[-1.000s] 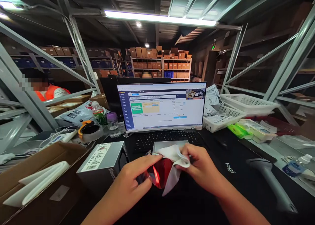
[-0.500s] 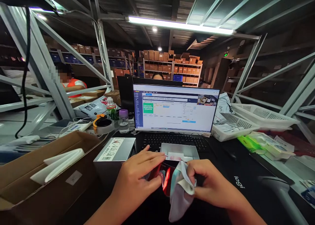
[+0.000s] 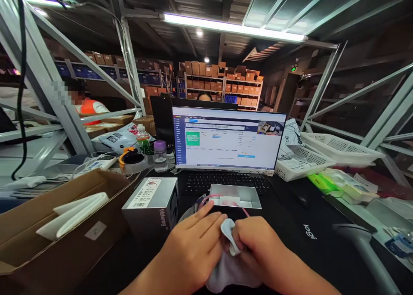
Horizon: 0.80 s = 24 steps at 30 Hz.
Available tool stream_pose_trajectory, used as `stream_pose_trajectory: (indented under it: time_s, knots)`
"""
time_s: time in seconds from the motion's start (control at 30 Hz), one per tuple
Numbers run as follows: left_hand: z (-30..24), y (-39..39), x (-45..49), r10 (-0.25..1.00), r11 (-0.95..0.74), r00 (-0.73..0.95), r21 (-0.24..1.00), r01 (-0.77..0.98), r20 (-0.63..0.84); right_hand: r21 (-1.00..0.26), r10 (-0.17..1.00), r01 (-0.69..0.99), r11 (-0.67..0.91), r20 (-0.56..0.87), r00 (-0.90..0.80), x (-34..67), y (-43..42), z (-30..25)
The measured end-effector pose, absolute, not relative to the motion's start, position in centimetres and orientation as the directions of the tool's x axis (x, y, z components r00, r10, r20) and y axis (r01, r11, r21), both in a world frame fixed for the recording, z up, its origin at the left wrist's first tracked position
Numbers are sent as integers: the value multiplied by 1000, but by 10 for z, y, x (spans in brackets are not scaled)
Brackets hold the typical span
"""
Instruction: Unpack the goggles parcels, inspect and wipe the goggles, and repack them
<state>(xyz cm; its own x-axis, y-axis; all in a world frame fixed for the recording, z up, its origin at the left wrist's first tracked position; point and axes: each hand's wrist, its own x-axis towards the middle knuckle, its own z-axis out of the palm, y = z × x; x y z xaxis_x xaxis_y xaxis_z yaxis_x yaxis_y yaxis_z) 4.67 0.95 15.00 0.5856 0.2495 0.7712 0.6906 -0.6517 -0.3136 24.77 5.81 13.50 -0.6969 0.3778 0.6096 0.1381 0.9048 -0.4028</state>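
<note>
My left hand (image 3: 193,252) grips a pair of glasses, whose thin pink frame (image 3: 213,197) shows beyond the fingers; the lenses are mostly hidden. Closed around a light grey-blue cloth (image 3: 232,273), my right hand (image 3: 258,243) presses it against the glasses beside my left fingers. Just beyond my hands stands an open silver-grey box (image 3: 238,190) with a white card inside. To the left is a larger grey box (image 3: 166,187) bearing a white label and printed lettering.
An open cardboard carton (image 3: 74,239) holds folded white foam at left. Behind the hands are a keyboard (image 3: 196,181) and a monitor (image 3: 222,144). A mouse (image 3: 300,196), a handheld scanner (image 3: 358,239) and white baskets (image 3: 287,169) lie right. Co-workers are in the background.
The hands have come together, and the cloth has moved onto the glasses between them. The red lens seen earlier is now covered. The view has shifted slightly.
</note>
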Motion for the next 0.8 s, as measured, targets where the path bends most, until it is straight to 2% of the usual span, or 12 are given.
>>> stream_pose_trajectory:
  time_s: [0.07,0.17,0.23,0.3,0.37,0.43,0.57,0.7,0.8]
  knots:
    - [148,10,50,247,-681,604,-308,665,757,-353,368,158,922,676,-638,248,58,134]
    - [143,8,52,350,-604,510,-228,764,786,-426,467,205,881,714,-522,255,64,131]
    - [140,6,53,423,-444,314,-108,890,850,-520,576,252,816,699,-424,261,71,132]
    - [136,4,56,425,-324,131,15,946,896,-663,703,238,710,656,-274,266,78,136]
    - [131,3,62,450,-312,76,77,947,890,-803,812,132,582,563,-154,268,82,140]
    - [125,4,69,524,-353,128,78,932,842,-864,859,6,503,499,-119,265,81,142]
    - [110,8,79,563,-390,199,45,920,802,-859,857,-98,503,510,-73,246,71,136]
    - [103,12,80,525,-381,180,41,924,832,-818,814,-44,574,575,-82,229,61,126]
    - [103,13,77,471,-350,178,-2,937,864,-738,737,38,673,666,-112,223,57,117]
